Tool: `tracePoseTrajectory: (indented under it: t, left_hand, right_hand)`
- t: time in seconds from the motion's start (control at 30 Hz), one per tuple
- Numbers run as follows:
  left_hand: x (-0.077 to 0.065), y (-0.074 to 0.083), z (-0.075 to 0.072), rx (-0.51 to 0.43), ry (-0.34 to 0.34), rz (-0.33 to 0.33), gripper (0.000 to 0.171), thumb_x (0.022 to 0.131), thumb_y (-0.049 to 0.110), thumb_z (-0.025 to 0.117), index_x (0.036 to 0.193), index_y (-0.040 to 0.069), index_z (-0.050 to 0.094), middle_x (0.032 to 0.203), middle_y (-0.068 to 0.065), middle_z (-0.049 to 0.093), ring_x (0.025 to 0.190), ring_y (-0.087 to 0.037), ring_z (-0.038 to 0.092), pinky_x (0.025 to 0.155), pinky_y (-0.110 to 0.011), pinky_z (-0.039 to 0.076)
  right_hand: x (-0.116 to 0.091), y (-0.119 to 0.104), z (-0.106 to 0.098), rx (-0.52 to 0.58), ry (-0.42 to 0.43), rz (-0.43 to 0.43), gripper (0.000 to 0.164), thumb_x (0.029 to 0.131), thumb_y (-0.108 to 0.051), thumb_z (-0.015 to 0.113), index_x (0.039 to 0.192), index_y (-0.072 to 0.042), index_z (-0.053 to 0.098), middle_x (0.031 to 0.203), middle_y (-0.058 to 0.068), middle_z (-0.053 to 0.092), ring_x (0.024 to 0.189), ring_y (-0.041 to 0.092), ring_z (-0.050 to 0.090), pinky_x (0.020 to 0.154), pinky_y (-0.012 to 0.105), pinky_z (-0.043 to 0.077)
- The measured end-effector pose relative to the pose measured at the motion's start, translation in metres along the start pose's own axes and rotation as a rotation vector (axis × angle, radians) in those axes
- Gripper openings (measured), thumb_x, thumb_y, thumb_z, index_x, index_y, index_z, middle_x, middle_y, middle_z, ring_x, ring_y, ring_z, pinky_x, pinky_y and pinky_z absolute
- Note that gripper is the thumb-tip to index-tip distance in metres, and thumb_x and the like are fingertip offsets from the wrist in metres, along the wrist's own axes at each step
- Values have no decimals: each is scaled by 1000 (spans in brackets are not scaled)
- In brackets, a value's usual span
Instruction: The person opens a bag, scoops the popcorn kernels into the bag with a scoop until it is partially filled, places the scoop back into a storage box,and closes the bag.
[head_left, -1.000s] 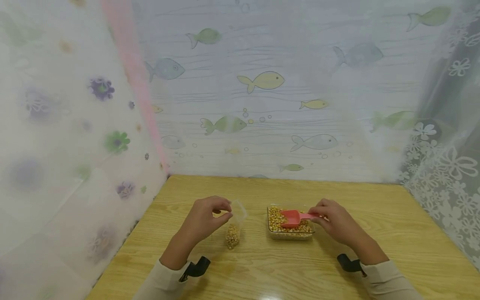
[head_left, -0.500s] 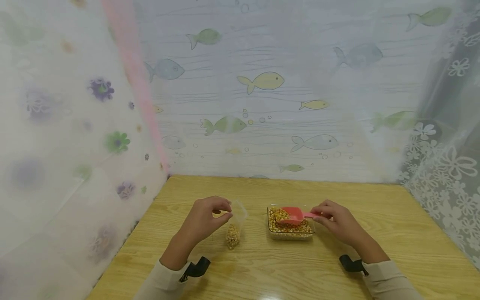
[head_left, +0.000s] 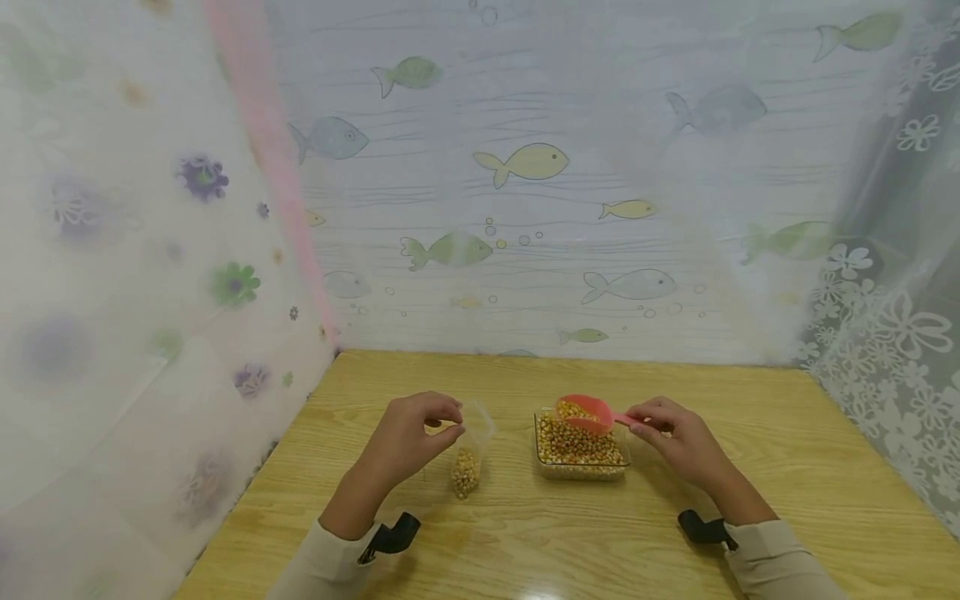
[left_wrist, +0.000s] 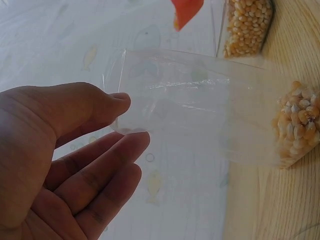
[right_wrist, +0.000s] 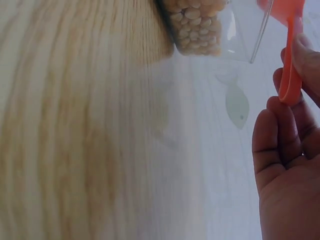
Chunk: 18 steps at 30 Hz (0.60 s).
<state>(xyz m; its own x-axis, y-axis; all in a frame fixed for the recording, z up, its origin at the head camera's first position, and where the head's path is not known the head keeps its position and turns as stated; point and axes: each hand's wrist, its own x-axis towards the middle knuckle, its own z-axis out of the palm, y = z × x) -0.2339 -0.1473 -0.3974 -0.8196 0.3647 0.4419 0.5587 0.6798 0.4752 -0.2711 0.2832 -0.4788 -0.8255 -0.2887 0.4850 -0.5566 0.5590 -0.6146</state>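
Note:
In the head view my left hand (head_left: pixel 408 437) pinches the rim of a clear plastic bag (head_left: pixel 477 422) between thumb and fingers. Corn kernels (left_wrist: pixel 298 120) fill the bottom of the bag, which stands upright on the table with its mouth open. My right hand (head_left: pixel 673 437) pinches the handle of a red scoop (head_left: pixel 597 415). Kernels lie heaped in the scoop, which is held just above a clear rectangular container (head_left: pixel 581 475) of corn. The right wrist view shows the scoop's handle (right_wrist: pixel 290 75) between thumb and fingers.
A wood-grain table (head_left: pixel 517 542) lies under everything. Behind it hangs a fish-print curtain (head_left: pixel 525 267); a flower-print sheet (head_left: pixel 150 333) closes the left side and a lacy one (head_left: pixel 900 358) the right. Both wrists wear black mounts (head_left: pixel 397 533).
My right hand has pushed the scoop into the corn, filled it with kernels and raised it above the container. My left hand and the bag have stayed in place.

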Motion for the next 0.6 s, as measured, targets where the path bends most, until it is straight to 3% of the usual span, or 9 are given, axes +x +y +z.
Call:
tracePoseTrajectory:
  t: [0.23, 0.4, 0.6]
  left_hand:
    - [0, 0, -1, -5, -11, 4, 6, 93, 16, 80, 91, 21, 77, 118, 1, 75, 104, -18, 73, 82, -31, 63]
    - [1, 0, -1, -5, -14, 2, 6, 92, 16, 80, 91, 21, 77, 118, 0, 75, 103, -18, 73, 82, -31, 63]
    - [1, -2, 0, 2, -7, 3, 6, 92, 17, 81, 91, 21, 77, 118, -2, 76, 101, -18, 73, 81, -32, 64]
  right_hand:
    - [0, 3, 5, 93, 24, -12, 22, 96, 0, 70, 115, -10, 76, 105, 7, 70, 76, 17, 61, 61, 23, 50]
    - [1, -1, 5, 57, 28, 3, 19, 98, -5, 70, 115, -10, 77, 106, 3, 71, 82, 9, 62, 65, 23, 52]
    - [6, -8, 1, -10, 22, -34, 16, 99, -13, 71, 112, -20, 77, 106, -7, 69, 89, 3, 62, 71, 23, 54]
